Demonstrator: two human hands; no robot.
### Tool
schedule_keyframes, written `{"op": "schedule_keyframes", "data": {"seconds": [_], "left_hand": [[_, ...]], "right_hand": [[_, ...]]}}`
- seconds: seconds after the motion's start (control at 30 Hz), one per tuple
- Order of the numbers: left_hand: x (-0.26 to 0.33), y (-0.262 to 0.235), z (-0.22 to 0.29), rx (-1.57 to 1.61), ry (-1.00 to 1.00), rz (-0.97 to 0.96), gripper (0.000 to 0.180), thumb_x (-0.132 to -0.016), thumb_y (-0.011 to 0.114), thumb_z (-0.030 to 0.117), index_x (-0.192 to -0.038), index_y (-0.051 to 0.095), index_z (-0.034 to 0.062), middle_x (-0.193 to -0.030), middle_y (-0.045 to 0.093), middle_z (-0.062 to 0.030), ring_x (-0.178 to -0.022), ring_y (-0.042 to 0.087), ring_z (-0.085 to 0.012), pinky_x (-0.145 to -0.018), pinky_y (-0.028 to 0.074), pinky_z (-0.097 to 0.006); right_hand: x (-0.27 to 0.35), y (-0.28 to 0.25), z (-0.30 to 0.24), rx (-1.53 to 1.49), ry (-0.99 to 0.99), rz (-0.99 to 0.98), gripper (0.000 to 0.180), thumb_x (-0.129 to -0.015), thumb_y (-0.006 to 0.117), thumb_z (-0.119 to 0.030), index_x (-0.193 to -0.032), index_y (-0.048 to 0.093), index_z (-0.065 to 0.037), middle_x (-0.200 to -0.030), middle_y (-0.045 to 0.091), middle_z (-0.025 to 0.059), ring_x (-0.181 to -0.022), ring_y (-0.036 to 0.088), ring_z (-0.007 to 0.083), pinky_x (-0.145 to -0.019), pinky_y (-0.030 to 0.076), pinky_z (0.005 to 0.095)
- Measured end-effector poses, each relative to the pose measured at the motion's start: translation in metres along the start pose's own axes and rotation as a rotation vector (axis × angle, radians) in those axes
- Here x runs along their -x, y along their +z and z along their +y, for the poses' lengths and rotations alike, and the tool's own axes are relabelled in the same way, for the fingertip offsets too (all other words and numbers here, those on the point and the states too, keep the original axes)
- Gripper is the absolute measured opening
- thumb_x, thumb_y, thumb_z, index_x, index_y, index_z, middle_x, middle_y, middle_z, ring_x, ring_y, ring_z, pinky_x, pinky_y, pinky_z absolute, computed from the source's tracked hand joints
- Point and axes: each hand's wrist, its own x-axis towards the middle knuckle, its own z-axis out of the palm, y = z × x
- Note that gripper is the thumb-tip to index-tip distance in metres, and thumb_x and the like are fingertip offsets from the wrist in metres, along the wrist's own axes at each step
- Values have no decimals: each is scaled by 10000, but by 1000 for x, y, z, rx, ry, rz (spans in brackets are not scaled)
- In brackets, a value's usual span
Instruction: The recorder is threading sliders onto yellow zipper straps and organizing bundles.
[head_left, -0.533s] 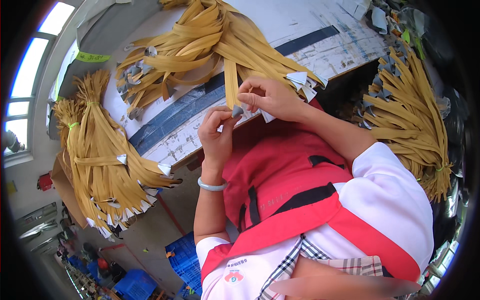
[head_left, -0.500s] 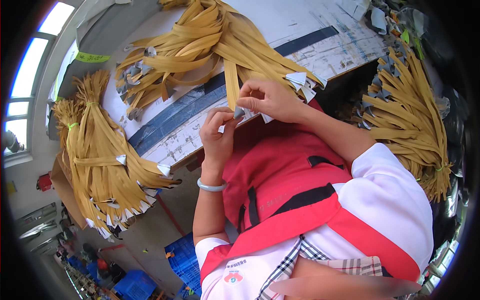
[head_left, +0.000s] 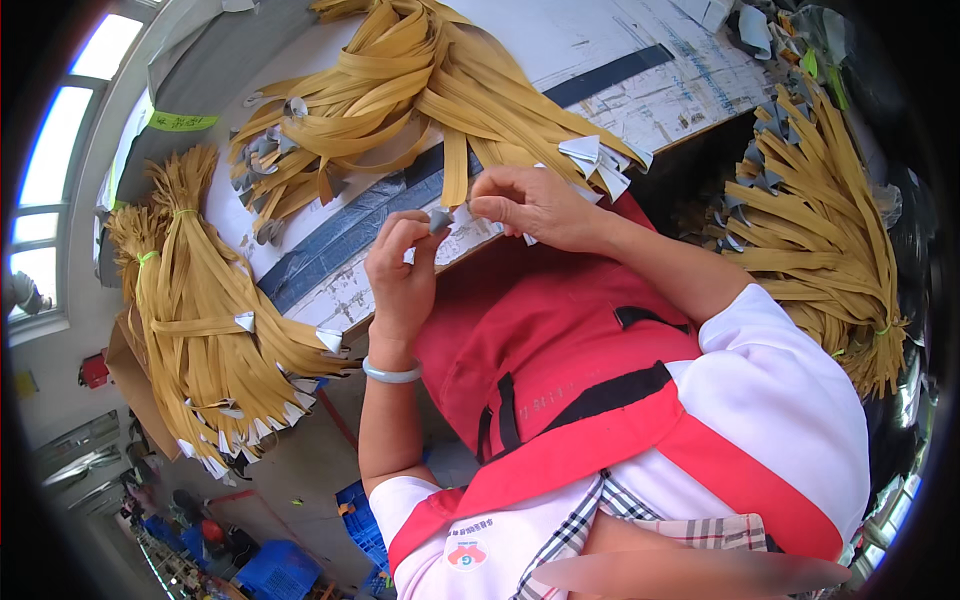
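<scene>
The person's left hand (head_left: 397,283) has its thumb and fingertips together, clamped on a small grey tab (head_left: 440,221) at the near end of a mustard-yellow strap (head_left: 455,172). The tab sits at the upper right of this hand, at the very tips of the fingers, close to the table's front edge. From there the strap's long axis runs away from the body, almost straight up the view, to the pile.

The right hand (head_left: 545,208) is just beside the strap's end, to the right of the tab and a little farther from the body. Its thumb and forefinger are curled close together, pointing left toward the tab. A small white piece (head_left: 462,214) shows in the narrow space between the two hands; whether the right fingertips pinch it cannot be told.

Beyond the hands, a loose pile of straps (head_left: 395,70) covers part of the white table (head_left: 600,30). Its white-tipped ends (head_left: 582,149) lie close above the right hand, crowding that side. A dark strip (head_left: 335,238) crosses the table near its front edge, passing under the held strap. Well apart to the left hangs a tied bundle (head_left: 210,290); another bundle (head_left: 825,240) lies to the right, past the right forearm. The red apron (head_left: 560,330) is just below the hands.
</scene>
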Motion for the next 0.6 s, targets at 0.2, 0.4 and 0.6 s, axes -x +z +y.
{"op": "schedule_keyframes", "data": {"seconds": [0.2,0.4,0.6], "left_hand": [[14,12,-3,41,-48,0,166,-809,654,-128,-816,530,-18,-857,629,-122,-722,621,-230,-654,505,-297],[17,17,-4,8,4,-91,154,-805,654,-113,-824,533,-19,-857,618,-138,-726,618,-285,-653,500,-318],[22,22,2,22,-45,-92,143,-820,646,-102,-843,532,-18,-848,608,-146,-727,619,-292,-641,493,-323]], "right_hand": [[-12,-12,5,-15,5,146,277,-1005,610,-293,-852,591,-63,-689,541,-37,-609,496,24,-549,417,197],[-8,0,-5,15,141,-169,337,-973,640,-371,-910,631,-40,-726,572,4,-634,538,82,-563,452,261],[-5,-5,14,-106,99,-36,235,-944,685,-249,-859,625,-39,-678,573,-18,-564,508,52,-516,412,226]]}}
